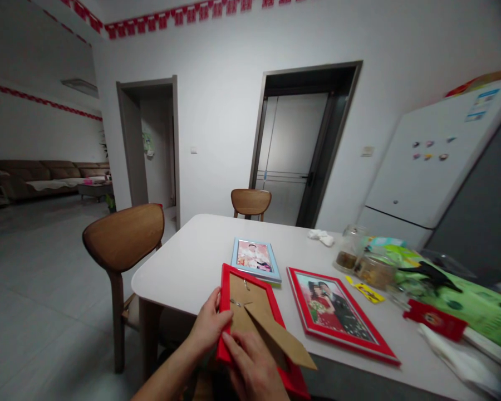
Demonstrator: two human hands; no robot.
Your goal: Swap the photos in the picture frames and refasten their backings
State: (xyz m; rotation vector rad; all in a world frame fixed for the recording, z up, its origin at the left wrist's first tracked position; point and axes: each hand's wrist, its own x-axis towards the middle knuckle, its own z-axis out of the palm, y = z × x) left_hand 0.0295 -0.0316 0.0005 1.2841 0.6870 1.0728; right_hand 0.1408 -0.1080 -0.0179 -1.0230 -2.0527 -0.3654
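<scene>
A red picture frame (275, 301), its brown backing (237, 287) facing up, is tilted at the table's front edge. A brown stand flap (286, 340) sticks out from the backing, with small metal clips near the top. My left hand (211, 323) grips the frame's left side, thumb on the red border. Just below it, my right hand (253, 365) rests on the lower left of the frame and backing, fingers bent; its fingertips are partly hidden. Behind lies a light blue frame (276, 268) with a photo. To the right, a larger red frame (298, 301) holds a photo of two people.
On the white table (192, 250) at the right are glass jars (346, 253), a yellow packet (369, 292), a red packet (436, 319), green bags (476, 312) and white tissue (459, 356). Wooden chairs (125, 234) stand at the left and behind the table.
</scene>
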